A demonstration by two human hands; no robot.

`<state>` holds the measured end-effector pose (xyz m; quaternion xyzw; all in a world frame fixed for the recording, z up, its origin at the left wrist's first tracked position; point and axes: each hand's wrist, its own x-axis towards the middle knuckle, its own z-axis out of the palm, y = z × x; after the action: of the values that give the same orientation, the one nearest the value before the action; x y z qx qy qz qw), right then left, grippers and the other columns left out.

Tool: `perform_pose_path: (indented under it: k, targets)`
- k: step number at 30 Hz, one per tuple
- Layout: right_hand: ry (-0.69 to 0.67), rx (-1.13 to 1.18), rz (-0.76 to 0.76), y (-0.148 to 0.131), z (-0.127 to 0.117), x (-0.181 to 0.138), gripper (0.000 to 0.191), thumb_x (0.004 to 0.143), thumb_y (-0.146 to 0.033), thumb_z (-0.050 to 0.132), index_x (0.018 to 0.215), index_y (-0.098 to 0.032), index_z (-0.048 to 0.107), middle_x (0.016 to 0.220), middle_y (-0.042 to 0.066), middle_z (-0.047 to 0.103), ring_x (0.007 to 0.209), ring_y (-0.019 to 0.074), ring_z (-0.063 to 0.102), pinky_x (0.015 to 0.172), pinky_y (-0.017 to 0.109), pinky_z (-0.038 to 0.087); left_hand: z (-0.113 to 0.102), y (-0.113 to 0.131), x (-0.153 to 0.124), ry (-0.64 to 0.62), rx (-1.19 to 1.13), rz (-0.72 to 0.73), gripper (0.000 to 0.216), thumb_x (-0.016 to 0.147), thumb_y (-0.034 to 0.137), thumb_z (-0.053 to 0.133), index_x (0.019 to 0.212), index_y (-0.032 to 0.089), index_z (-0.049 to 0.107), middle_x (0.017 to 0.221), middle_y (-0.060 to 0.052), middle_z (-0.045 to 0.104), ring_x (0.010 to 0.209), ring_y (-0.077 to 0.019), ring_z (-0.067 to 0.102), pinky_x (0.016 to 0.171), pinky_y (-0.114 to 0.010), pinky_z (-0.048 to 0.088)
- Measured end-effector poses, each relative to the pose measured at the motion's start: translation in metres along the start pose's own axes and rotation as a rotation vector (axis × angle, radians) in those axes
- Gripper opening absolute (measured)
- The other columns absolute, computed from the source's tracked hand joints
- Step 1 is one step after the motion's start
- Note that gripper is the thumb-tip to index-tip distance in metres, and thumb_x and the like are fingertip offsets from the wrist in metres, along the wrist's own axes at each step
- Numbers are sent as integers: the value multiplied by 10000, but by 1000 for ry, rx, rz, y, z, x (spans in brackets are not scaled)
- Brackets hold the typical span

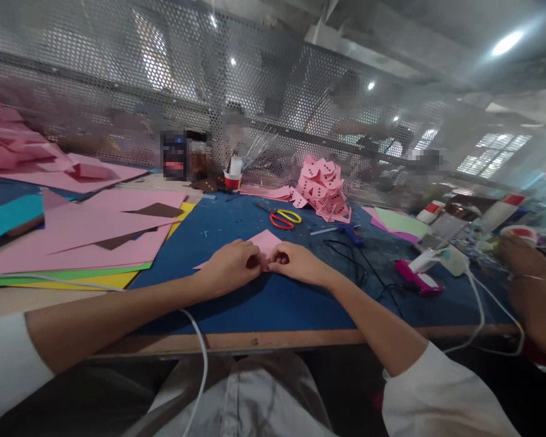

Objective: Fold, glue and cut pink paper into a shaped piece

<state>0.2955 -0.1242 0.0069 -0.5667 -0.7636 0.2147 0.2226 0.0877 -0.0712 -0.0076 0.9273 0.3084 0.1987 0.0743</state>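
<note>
Pink paper [266, 241], tip pointing away, long edge crosswise, pinched by left hand [230, 267] and right hand [295, 262].

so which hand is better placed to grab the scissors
Right, probably: the scissors lie just beyond the right hand, slightly nearer it than the left hand. Both hands pinch the pink paper, so either must let go first.
</note>
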Motion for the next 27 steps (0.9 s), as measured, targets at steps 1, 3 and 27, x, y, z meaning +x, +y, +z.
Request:
perform_pose_path:
  k: [1, 3, 27]
  targets:
    - [0, -4, -6, 0, 0, 0, 87, 852, -264, 727, 872, -187, 693, 866, 6, 666, 758, 131, 599, 701, 260, 438, 0, 0, 0, -1, 10, -11, 106, 860, 237, 570, 807, 184, 645, 844, -60, 677, 820, -223, 597, 714, -316, 412]
    - [4, -8, -15, 0, 0, 0, 93, 850, -272, 729, 868, -188, 695, 866, 6, 667, 754, 130, 594, 695, 259, 435, -1, 0, 0, -8, 26, -34, 109, 853, 253, 570, 803, 184, 638, 848, -67, 674, 837, -238, 598, 714, -324, 411]
    - [14, 0, -17, 6, 3, -1, 110, 845, -297, 733, 884, -197, 709, 921, 31, 679, 793, 151, 609, 723, 277, 454, -26, -30, -22, -68, 39, -210, 159, 820, 350, 599, 755, 224, 672, 806, -34, 707, 751, -215, 643, 634, -282, 385]
